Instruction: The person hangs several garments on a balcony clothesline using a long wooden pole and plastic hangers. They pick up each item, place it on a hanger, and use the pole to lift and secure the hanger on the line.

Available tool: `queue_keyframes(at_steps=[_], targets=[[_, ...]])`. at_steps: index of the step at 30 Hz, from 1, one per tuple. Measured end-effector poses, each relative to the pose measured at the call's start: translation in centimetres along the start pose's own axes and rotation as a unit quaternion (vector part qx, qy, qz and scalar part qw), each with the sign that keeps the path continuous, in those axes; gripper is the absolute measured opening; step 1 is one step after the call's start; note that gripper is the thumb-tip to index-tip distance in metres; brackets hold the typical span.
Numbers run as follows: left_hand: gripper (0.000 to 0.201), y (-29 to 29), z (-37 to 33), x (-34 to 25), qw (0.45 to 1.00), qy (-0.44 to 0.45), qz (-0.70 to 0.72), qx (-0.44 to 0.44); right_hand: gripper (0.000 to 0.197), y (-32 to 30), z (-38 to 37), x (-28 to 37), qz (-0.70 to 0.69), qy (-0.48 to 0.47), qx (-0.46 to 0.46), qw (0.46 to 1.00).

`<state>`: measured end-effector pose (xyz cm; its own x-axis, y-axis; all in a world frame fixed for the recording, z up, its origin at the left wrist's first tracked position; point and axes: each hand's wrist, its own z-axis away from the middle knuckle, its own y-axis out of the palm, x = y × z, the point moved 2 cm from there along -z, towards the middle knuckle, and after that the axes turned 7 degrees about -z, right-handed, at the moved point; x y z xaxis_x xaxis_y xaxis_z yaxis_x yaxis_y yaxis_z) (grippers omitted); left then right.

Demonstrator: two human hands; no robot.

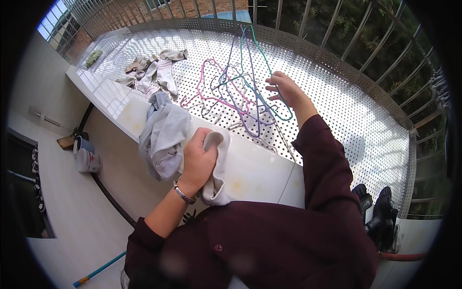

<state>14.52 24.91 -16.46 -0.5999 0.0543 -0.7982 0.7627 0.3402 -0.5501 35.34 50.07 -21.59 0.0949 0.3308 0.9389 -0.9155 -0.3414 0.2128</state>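
My left hand [198, 161] is closed round a thick off-white cloth [219, 168], which loops over on itself and hangs down in front of my body. Against the left side of that hand is a bunched pale grey garment [166, 135], draped over the ledge edge; whether the two are one piece I cannot tell. My right hand [287, 91] reaches out over the perforated metal sheet, fingers apart, at the side of a green hanger [263, 60]. Tangled with it are a purple hanger [252, 91] and a pink hanger [201, 77]. Other pale hangers lie beneath.
Several socks [166, 77] lie at the far left of the perforated metal sheet [337, 111], near a green scrubbing pad [93, 58]. Metal railings [375, 43] rim the far side. A white tiled ledge [255, 176] runs along the near side. Black shoes [382, 212] stand at right, a white bucket [89, 161] at left.
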Motion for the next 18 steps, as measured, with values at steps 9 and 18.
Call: queue_keyframes(at_steps=[9, 18], targets=[[0.009, 0.0, -0.1, -0.1, 0.998, -0.005, 0.056, 0.018, 0.024, 8.0, 4.1, 3.0, 0.076, -0.021, 0.099, 0.992], [0.011, -0.2, 0.0, -0.1, 0.999, 0.023, 0.042, 0.016, 0.028, 7.7, 5.9, 5.2, -0.01, -0.045, 0.069, 0.997]])
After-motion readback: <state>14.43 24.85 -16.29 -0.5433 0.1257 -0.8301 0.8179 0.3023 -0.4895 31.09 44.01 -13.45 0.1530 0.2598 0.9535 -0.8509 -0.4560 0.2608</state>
